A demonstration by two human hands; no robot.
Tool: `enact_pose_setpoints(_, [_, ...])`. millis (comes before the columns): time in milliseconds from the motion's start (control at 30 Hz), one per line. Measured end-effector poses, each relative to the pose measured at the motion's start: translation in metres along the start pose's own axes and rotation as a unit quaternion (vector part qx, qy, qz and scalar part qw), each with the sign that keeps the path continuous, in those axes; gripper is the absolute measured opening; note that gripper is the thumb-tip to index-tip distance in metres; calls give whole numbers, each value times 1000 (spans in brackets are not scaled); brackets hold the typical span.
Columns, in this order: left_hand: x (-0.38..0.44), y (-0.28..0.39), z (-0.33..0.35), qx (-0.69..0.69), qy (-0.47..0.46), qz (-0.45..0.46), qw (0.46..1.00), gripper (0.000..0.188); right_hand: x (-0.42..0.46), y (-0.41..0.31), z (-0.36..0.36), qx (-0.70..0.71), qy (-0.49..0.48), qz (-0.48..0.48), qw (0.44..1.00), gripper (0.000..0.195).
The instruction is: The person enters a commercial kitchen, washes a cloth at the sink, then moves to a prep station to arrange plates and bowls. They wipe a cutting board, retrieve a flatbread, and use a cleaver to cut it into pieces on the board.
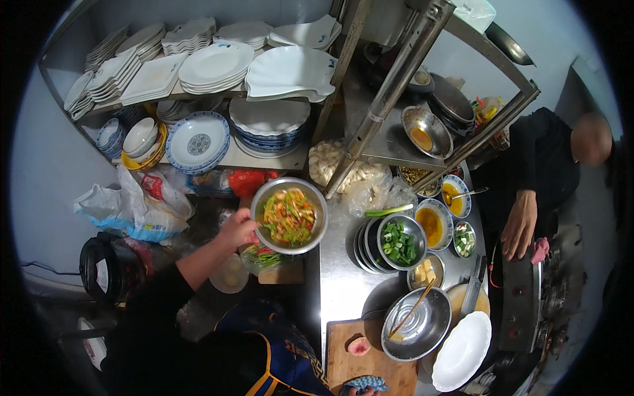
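My left hand [239, 228] grips the rim of a steel bowl [323, 216] and holds it up beside the steel counter. Inside lies a mix of chopped green vegetables and orange pieces that look like shrimp [289, 214]. At the bottom edge, my right hand [367, 392] is mostly cut off, its fingers around a blue checked cloth [365, 382]. That cloth is over a wooden cutting board [342, 336], near a round pinkish piece of food [359, 346]. Right of the board, a large steel bowl [421, 317] contains a pair of chopsticks [413, 307].
Stacked white plates [215, 64] fill the shelf at upper left. A bowl of cut scallions [397, 242] tops a stack of bowls. A cleaver [473, 292] rests on a round board beside a white oval dish [463, 351]. Another person's hand [521, 225] is near the stove [517, 307].
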State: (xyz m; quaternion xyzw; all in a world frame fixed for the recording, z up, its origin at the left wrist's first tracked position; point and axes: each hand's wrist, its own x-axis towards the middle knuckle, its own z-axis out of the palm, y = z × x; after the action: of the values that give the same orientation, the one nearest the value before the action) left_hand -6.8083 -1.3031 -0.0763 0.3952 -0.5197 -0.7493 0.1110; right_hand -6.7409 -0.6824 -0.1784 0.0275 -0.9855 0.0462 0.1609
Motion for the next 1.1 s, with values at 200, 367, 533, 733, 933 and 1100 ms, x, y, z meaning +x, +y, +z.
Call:
enact_pose_setpoints(200, [14, 100, 0, 18, -36, 79, 996, 13, 28, 0, -42, 192, -89, 249, 945, 26])
enact_pose_setpoints(367, [13, 118, -27, 24, -62, 99, 993, 16, 221, -47, -207, 370, 55, 83, 924, 23])
enact_pose_setpoints(533, [9, 132, 3, 1, -82, 64, 995, 15, 397, -70, -183, 521, 109, 77, 843, 24])
enact_pose_setpoints(733, [15, 148, -14, -28, -79, 58, 995, 14, 534, -81, -126, 704, 39, 100, 702, 25])
enact_pose_setpoints(933, [22, 198, -24, -8, -71, 77, 994, 11, 549, -173, -154, 560, 24, 115, 820, 49])
enact_pose_setpoints(1100, [34, 248, 21, 9, -77, 139, 987, 16, 504, -202, -121, 564, -71, -41, 822, 39])
